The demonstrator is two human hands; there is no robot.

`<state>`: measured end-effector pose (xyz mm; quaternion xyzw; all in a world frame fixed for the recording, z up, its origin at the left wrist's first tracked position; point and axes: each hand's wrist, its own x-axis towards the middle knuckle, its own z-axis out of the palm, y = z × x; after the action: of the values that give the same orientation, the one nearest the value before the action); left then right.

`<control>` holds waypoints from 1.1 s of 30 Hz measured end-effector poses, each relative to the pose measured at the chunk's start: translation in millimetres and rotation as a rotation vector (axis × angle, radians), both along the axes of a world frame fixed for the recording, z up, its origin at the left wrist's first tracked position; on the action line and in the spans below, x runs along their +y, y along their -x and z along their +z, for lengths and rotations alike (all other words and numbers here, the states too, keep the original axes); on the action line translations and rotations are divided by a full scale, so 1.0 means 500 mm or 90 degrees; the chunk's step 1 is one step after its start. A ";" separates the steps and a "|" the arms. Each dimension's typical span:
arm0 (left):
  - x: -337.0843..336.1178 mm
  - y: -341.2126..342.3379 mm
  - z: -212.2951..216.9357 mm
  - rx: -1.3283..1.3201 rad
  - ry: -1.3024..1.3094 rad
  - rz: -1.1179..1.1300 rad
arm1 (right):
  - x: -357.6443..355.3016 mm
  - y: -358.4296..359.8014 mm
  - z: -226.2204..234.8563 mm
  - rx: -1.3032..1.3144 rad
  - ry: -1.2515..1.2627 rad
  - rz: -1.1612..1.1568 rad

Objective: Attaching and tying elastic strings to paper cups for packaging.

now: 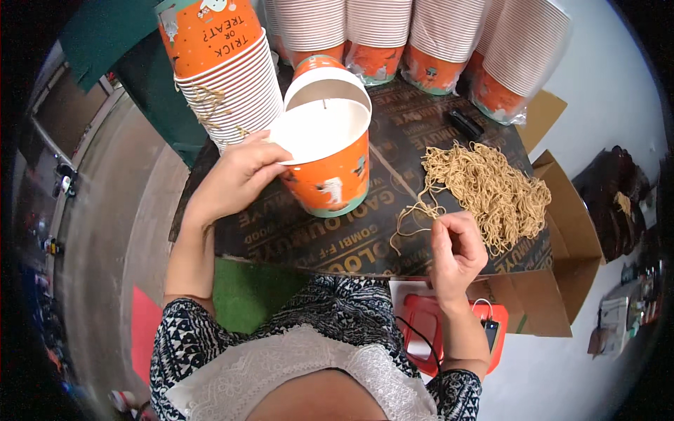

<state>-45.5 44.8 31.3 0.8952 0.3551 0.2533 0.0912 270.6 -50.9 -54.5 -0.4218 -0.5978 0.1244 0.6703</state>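
My left hand (242, 172) grips the rim of an orange paper bucket (333, 175) with a green base and a white inside, thumb outside. The bucket stands tilted on the dark board table, its mouth toward me. Right behind it another orange bucket (321, 64) lies tipped, partly hidden. To the right, my right hand (458, 256) is closed in a pinch on a thin tan cord (419, 209), whose loose loops trail over the table. Beside that hand lies a big heap of tan cords (491, 193).
A tall stack of upside-down buckets (225, 102) stands at the left, cords hanging on its rims. Bagged bucket stacks (435, 42) line the back. A small black object (465, 124) lies near the heap. An open cardboard box (572, 245) and a red container (421, 323) sit off the table's right side.
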 end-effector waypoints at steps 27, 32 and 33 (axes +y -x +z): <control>-0.022 -0.166 0.002 -0.096 0.192 -0.135 | 0.034 0.065 -0.016 -0.157 -0.023 -0.001; 0.001 -0.167 0.002 -0.065 0.179 -0.164 | 0.044 0.066 -0.020 -0.159 -0.026 0.002; 0.002 -0.172 0.007 -0.039 0.185 -0.177 | 0.047 0.068 -0.019 -0.155 -0.035 0.001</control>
<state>40.3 46.0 34.8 0.9050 0.2578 0.2111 0.2644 236.7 -27.4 -63.9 -0.4146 -0.6783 0.0562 0.6041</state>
